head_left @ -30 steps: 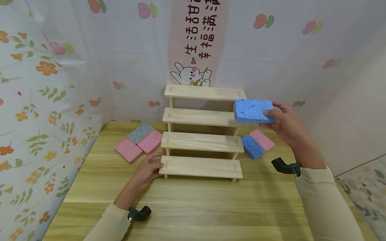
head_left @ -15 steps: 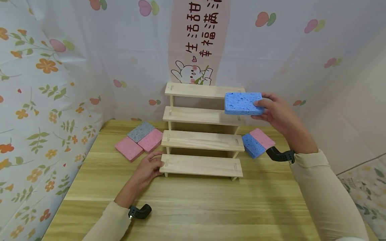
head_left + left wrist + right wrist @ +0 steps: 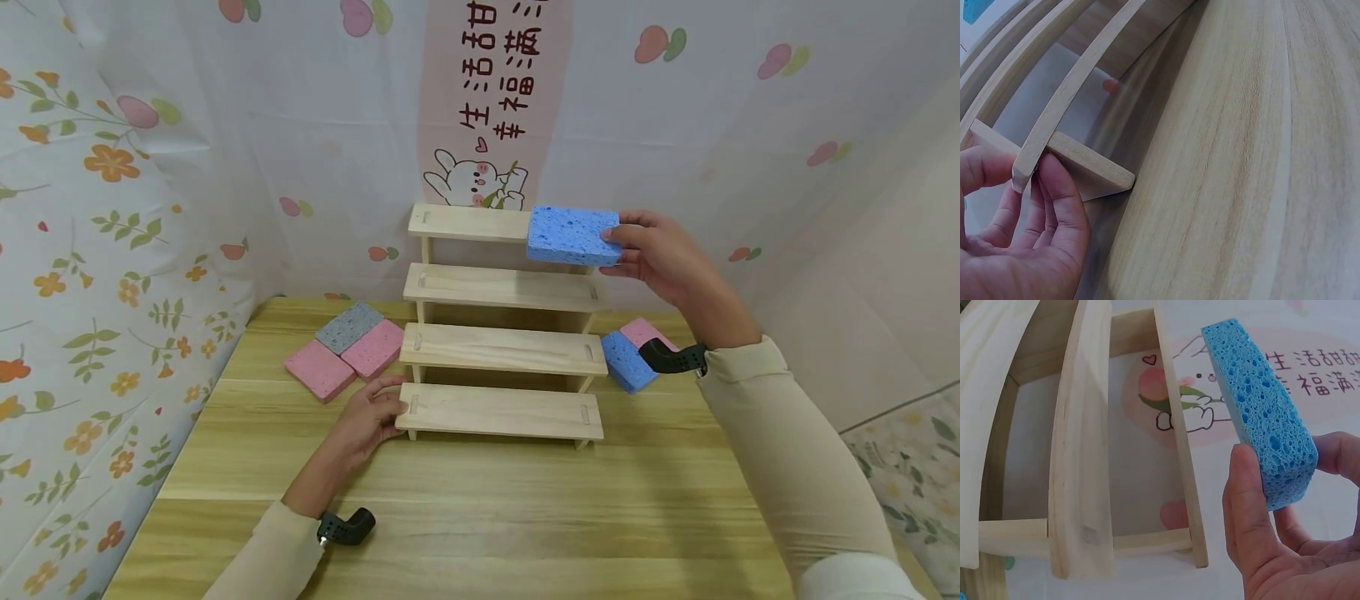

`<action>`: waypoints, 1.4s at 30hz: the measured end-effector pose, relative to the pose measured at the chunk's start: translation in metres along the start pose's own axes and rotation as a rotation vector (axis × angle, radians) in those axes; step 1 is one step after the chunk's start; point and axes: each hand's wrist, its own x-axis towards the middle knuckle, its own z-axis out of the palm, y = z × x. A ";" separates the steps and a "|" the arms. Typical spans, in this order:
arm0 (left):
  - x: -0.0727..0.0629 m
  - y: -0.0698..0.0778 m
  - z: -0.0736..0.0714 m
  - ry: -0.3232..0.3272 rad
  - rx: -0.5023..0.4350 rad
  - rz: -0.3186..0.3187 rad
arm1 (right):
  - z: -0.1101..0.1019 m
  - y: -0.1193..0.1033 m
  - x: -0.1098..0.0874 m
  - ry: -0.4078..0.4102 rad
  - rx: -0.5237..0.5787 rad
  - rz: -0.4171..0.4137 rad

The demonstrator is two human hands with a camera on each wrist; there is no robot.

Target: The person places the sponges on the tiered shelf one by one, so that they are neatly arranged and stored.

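Observation:
My right hand [image 3: 663, 254] pinches a blue sponge [image 3: 572, 236] by its right end, up by the top step of a wooden four-step shelf [image 3: 498, 411]. In the right wrist view the sponge [image 3: 1263, 406] appears apart from the top board [image 3: 1180, 437], thumb and fingers on opposite faces. At the lowest step's left end, my left hand [image 3: 367, 421] holds the board. The left wrist view has the left hand's [image 3: 1029, 231] thumb and fingers pinching that board's end [image 3: 1038, 147] just above its leg.
Left of the shelf lie two pink sponges [image 3: 320, 371] and a grey sponge [image 3: 350, 328]. To its right, a blue sponge [image 3: 628, 363] and a pink one [image 3: 647, 332] lie side by side, partly behind the right wrist's black camera mount [image 3: 671, 357]. A patterned cloth [image 3: 322, 100] hangs behind.
My right hand has carried the blue sponge leftward and upward, from beside the second-highest step to the right part of the top step. The left hand has kept its hold on the lowest board.

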 end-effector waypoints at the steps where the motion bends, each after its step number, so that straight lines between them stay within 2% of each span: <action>1: 0.000 0.000 0.000 -0.001 -0.002 0.001 | 0.001 -0.001 0.002 0.000 -0.001 0.002; 8: 0.000 0.001 0.001 -0.002 0.001 -0.004 | 0.006 -0.005 0.014 0.001 0.027 0.028; 17: -0.001 0.001 0.000 0.006 0.005 -0.009 | 0.028 -0.008 0.028 0.020 -0.003 0.068; 22: -0.001 0.002 0.000 0.003 0.005 -0.007 | 0.041 -0.008 0.034 0.031 -0.028 0.068; 36: -0.001 0.004 0.000 0.014 0.003 -0.011 | 0.066 -0.013 0.054 0.029 -0.009 0.069; 42: 0.000 0.003 0.001 0.015 0.000 -0.013 | 0.078 -0.013 0.064 0.023 0.037 0.078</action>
